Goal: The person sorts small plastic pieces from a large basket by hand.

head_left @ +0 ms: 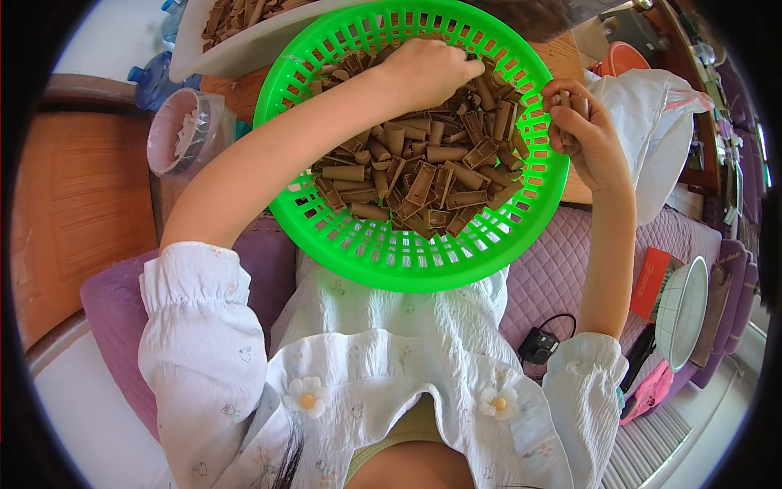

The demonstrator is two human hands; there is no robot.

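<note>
A round bright-green slotted basket (338, 244) sits in front of me, heaped with small brown trough-shaped pieces (419, 186), some with ribbed open insides. My left hand (432, 75) reaches over the far part of the heap, its fingers curled down among the pieces. Whatever its fingertips pinch is hidden behind the hand. Beside the basket's right rim, my right hand (593, 134) is closed around several of the same brown pieces (573, 108), which stick out between thumb and fingers.
A white tub (236, 55) with more brown pieces stands beyond the basket. To the left are a pink bin (173, 134) with a plastic liner and blue water bottles (155, 80). A white bag (652, 130), a red box (652, 284) and a black adapter (539, 346) lie to the right.
</note>
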